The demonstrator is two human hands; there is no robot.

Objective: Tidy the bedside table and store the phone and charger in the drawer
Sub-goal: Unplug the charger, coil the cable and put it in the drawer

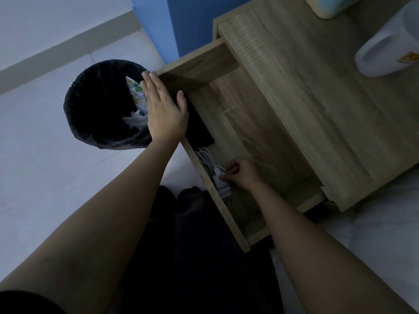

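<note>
The wooden drawer (229, 230) of the bedside table (317, 98) stands pulled out. A black phone (199, 128) lies flat inside against the drawer's front wall. Beside it lies the white charger (223, 184) with its coiled cable (206, 158). My right hand (242, 173) is inside the drawer, fingers pinched on the charger's plug. My left hand (164, 109) lies flat with fingers spread over the drawer's front edge, partly covering the phone; whether it touches the phone cannot be told.
A round bin with a black liner (97, 109) holding wrappers stands on the pale floor just left of the drawer. A white jug (390, 41) and a pale box (333, 5) sit on the tabletop. White bedding (374, 223) lies at right.
</note>
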